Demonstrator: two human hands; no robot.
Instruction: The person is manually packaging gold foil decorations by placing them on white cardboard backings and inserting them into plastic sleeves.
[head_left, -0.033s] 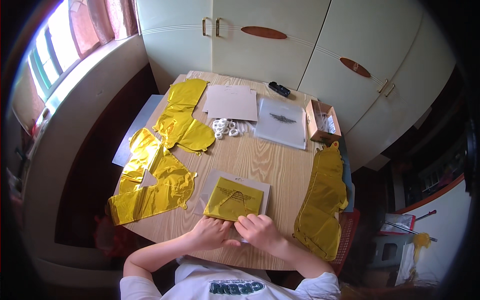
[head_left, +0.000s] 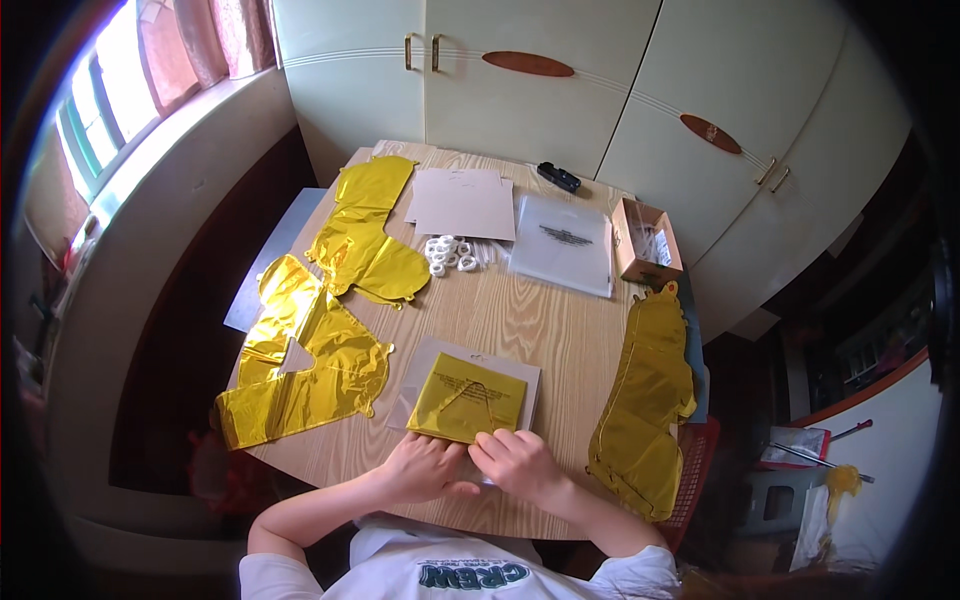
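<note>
A folded gold foil balloon point(head_left: 450, 385) lies at the near middle of the table, on a grey card in a clear plastic bag point(head_left: 528, 378) with a hang hole at its far edge. My left hand point(head_left: 425, 465) reaches to the near edge of the foil, palm down. Its fingers are stretched forward with the tips hidden at that edge, and the thumb points right, apart from them. Beside it, my right hand point(head_left: 517, 462) is closed, pinching the near right edge of the folded balloon. How far the foil sits inside the bag cannot be made out.
Flat gold foil balloons point(head_left: 340, 350) cover the left side; another gold balloon point(head_left: 645, 400) lies at the right edge. Farther back are grey cards point(head_left: 458, 200), white ribbon rolls point(head_left: 450, 255), clear bags point(head_left: 565, 265), a small box point(head_left: 648, 240) and a black object point(head_left: 558, 178).
</note>
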